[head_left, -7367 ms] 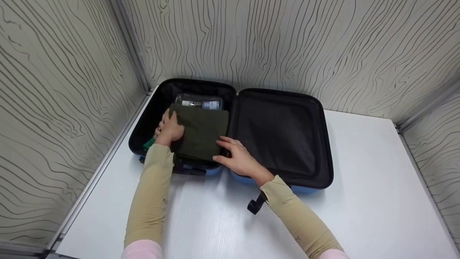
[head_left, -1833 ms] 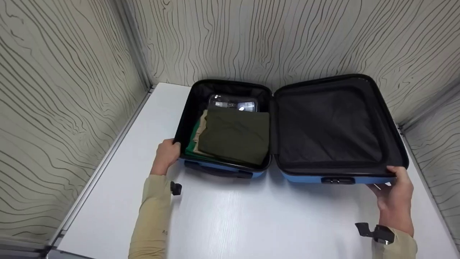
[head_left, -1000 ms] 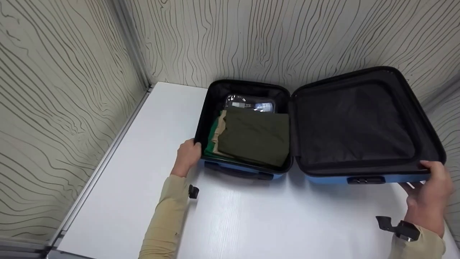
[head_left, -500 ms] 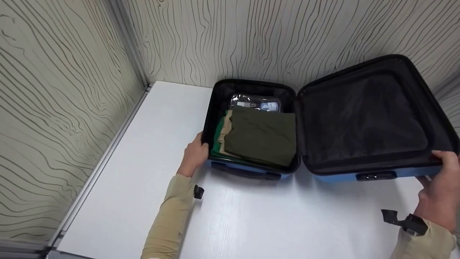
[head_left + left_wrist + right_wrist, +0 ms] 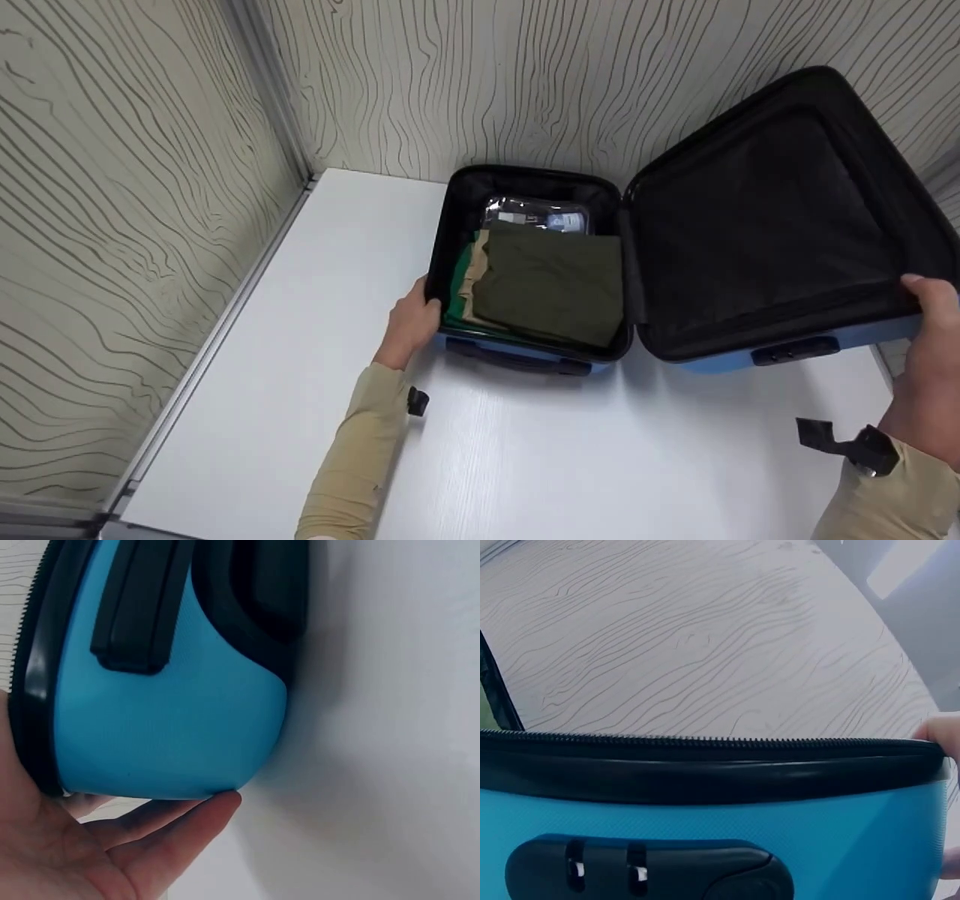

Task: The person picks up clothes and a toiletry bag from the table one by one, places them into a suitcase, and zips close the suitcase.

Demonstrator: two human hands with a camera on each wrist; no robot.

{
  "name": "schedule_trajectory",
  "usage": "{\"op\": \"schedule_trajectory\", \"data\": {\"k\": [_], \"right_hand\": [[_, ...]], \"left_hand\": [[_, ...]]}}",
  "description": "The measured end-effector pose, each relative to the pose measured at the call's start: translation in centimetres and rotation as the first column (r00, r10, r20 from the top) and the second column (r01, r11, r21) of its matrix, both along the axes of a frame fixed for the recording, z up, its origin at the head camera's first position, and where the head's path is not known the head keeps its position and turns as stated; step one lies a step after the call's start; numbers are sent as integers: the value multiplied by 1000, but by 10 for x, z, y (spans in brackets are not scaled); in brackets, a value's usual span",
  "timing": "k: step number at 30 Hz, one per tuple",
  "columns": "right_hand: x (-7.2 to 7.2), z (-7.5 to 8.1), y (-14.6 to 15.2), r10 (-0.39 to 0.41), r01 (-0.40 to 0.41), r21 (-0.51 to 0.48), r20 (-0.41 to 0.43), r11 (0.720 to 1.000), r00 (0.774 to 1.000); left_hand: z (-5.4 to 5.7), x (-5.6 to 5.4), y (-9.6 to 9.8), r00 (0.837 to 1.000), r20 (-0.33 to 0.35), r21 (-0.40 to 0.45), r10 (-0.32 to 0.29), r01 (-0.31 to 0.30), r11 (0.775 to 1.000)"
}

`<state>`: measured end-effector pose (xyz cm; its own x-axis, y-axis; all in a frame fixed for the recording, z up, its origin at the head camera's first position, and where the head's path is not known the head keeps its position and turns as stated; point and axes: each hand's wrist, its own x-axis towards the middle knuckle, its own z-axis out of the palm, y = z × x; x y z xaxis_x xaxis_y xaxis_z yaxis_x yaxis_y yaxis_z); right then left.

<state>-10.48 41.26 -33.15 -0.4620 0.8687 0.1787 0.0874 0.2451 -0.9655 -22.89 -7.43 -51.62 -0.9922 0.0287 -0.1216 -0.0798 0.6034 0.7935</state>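
Suitcase (image 5: 634,292) stands open on tabletop (image 5: 465,450), long axis left to right, one grip at each end. Lid (image 5: 772,210) tilted up from hinge (image 5: 632,232) on its left; right grip (image 5: 930,375), the nearer, pinches its outer near corner, across from hinge. Base (image 5: 457,195) level; left grip (image 5: 411,319) pinches its near-left corner, thumb over edge, fingers along outer wall. Inside base: dark green cloth (image 5: 551,285) over tan cloth (image 5: 472,274) and green cloth (image 5: 460,281); clear pouch (image 5: 536,210) just beyond.

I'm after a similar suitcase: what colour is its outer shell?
Blue outer shell, clearest in the left wrist view.
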Motion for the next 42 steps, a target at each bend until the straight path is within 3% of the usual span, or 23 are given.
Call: {"op": "schedule_trajectory", "data": {"k": [3, 9, 13, 15, 18, 22, 27, 32, 39, 42], "right_hand": [[1, 8, -4, -23, 18, 82, 70, 996, 997], [7, 27, -20, -49, 48, 14, 134, 999, 990], [10, 35, -32, -79, 56, 150, 152, 987, 985], [8, 35, -39, -59, 30, 237, 119, 971, 991], [5, 33, -52, 19, -34, 288, 56, 957, 998], [-1, 31, -69, 128, -105, 383, -33, 918, 991], [-2, 36, -86, 158, -93, 517, -83, 851, 984], [0, 44, -109, 178, -101, 535, -95, 839, 979], [-4, 51, -152, 212, -84, 620, -135, 780, 968], [-10, 49, -170, 255, -77, 654, -182, 752, 949]], "left_hand": [[0, 1, 4, 1000, 5, 9, -15, 15, 1000], [0, 2, 13, 1000, -2, 17, -13, 13, 1000], [-2, 3, 19, 1000, -7, 31, -9, 9, 999], [-3, 3, 21, 1000, -16, 47, -9, 10, 999], [-4, 4, 20, 1000, -29, 67, 8, -6, 998], [-6, 7, 13, 998, -37, 70, 52, -49, 996], [-7, 12, 7, 998, -43, 68, 53, -50, 996], [-9, 15, 5, 997, -46, 59, 61, -58, 997], [-7, 18, 5, 996, -57, 55, 72, -69, 996], [-7, 18, 5, 996, -58, 59, 72, -69, 996]]}}
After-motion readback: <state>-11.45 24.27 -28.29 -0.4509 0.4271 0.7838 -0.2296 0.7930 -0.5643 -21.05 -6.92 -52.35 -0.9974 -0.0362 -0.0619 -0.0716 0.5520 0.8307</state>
